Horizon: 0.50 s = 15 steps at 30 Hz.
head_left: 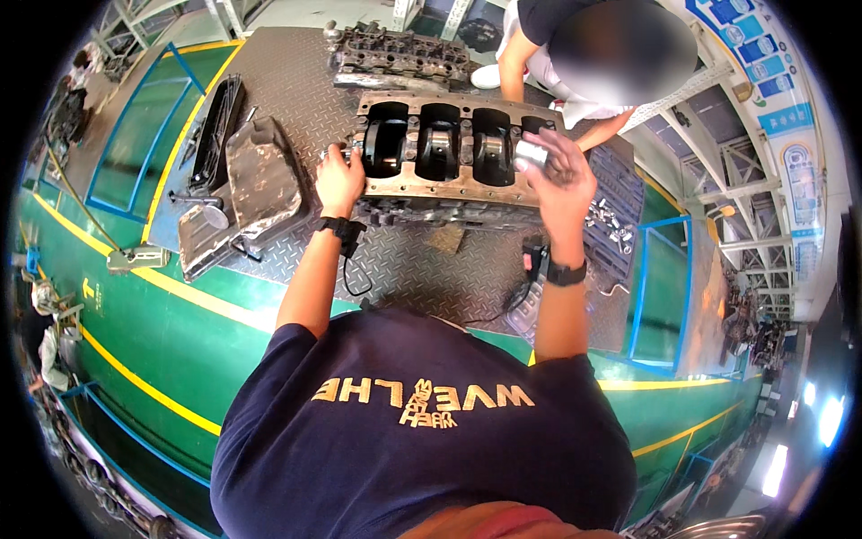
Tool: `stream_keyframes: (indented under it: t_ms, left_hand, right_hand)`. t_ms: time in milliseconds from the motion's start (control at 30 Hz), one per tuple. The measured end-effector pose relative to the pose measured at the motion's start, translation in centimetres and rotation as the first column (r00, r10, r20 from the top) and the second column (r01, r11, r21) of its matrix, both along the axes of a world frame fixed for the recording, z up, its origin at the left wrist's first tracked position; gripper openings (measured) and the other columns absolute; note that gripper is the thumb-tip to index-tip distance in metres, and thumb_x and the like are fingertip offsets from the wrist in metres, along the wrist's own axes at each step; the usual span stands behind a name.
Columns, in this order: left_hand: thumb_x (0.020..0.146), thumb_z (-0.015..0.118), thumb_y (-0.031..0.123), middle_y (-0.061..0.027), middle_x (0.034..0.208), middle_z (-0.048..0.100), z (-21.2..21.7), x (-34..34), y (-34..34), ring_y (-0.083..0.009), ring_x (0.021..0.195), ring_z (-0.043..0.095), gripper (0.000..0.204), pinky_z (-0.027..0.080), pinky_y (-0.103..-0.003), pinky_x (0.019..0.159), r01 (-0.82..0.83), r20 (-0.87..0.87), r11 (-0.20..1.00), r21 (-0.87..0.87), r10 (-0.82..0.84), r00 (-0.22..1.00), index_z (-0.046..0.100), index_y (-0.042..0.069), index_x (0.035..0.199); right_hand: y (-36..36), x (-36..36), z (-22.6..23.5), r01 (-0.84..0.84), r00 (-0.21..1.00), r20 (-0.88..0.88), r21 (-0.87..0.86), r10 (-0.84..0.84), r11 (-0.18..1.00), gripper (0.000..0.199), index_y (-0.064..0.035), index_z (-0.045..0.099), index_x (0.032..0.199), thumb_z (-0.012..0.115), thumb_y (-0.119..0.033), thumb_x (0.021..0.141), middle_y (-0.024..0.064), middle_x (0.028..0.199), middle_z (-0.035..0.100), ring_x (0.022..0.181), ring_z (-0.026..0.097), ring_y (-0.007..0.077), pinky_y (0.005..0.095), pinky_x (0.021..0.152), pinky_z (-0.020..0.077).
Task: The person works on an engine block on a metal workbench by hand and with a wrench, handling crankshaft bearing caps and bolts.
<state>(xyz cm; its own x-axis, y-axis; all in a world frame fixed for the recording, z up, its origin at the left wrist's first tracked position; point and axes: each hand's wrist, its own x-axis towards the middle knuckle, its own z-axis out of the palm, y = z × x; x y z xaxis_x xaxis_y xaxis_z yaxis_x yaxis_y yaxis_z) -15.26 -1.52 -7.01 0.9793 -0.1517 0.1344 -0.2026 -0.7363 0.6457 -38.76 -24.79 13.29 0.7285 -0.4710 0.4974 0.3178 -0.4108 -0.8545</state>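
Note:
An engine block (431,190) lies in front of me with its open bays facing up. Inside it, shiny crankshaft (438,144) journals show between the cross webs. My left hand (340,182) is at the block's left end, its thumb and fingers curled around a small metal part there that is mostly hidden. Over the right end is my right hand (564,171), raised and blurred, with its fingers bent around a bright silver cylindrical piece (532,153). Dark bands with cables are strapped on both my wrists.
A second engine part (400,56) sits behind the block. A worn oil pan (262,171) and a black long cover (215,121) lie at left. A blue-grey tray (615,202) with metal pieces is at right. Across the block a person (575,54) leans in, one arm behind my right hand.

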Motion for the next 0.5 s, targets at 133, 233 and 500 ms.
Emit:
stream_keyframes:
  t_ms: [133, 233, 500]
  left_hand:
    - [0.1, 0.057, 0.045, -0.0245, 0.119, 0.07, 0.1, -0.1, 0.1, -0.046, 0.112, 0.064, 0.048, 0.051, -0.054, 0.095, 0.021, 0.007, 0.999, 0.035, -0.021, 1.0, 0.06, 0.005, 0.126]
    - [0.1, 0.058, 0.044, -0.0256, 0.115, 0.071, -0.1, 0.2, 0.1, -0.0472, 0.108, 0.065, 0.046, 0.051, -0.056, 0.093, 0.049, 0.071, 0.999, -0.013, -0.048, 0.996, 0.061, 0.004, 0.123]
    - [0.1, 0.058, 0.044, -0.0253, 0.117, 0.071, -0.2, 0.2, -0.1, -0.0467, 0.112, 0.064, 0.048, 0.05, -0.054, 0.096, 0.046, 0.055, 0.999, -0.027, -0.045, 0.997, 0.061, 0.004, 0.126]
  right_hand:
    - [6.2, -3.1, 3.6, -0.046, 0.959, 0.28, -0.006, 0.045, 0.999, 0.052, 0.0039, 0.055, 0.124, 0.077, 0.018, 0.079, 0.0234, 0.125, 0.068, 0.124, 0.066, 0.0356, 0.0424, 0.101, 0.0592]
    - [7.9, -3.7, 4.5, -0.008, 0.927, 0.372, -0.123, 0.053, 0.992, 0.059, 0.0058, 0.05, 0.124, 0.076, 0.024, 0.075, 0.0319, 0.124, 0.066, 0.12, 0.066, 0.0428, 0.0504, 0.099, 0.0605]
    - [8.9, -3.9, 4.4, 0.098, 0.91, 0.415, -0.192, -0.01, 0.977, 0.059, 0.0056, 0.048, 0.124, 0.077, 0.023, 0.075, 0.0318, 0.119, 0.066, 0.117, 0.068, 0.0445, 0.0515, 0.097, 0.0612]
